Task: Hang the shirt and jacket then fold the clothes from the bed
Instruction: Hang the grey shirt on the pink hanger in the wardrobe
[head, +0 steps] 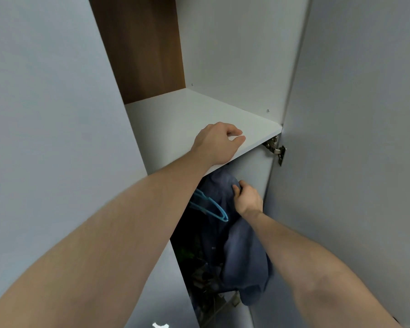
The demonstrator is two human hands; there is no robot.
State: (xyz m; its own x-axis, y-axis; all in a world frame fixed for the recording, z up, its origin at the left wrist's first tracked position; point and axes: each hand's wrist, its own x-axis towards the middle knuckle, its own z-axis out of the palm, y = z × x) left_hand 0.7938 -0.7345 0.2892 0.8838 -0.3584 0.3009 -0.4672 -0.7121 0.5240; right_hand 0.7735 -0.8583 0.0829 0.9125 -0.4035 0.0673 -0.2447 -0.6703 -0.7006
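Soft, limp denim jacket (244, 254) is pinched at shoulder by right hand (247, 200); left hand (219, 142), loosely curled, is rested on shelf (175, 119).

A blue-grey jacket (242, 245) hangs under the shelf (175, 119) (partly shadowed), draping downward.

L hand (217, 143) rested on the front edge of the white wardrobe shelf (175, 114), fingers curled loosely w/ nothing in them. Below the shelf, R hand (247, 200) gripped the top of a blue-grey garment (244, 256) hanging down inside the dark compartment; can't tell if it was the shirt or the jacket. Light-blue hangers (208, 207) sat just left of that hand, and a metal hinge (276, 149) joined the open door (353, 138) to the cabinet at R, just under the shelf.
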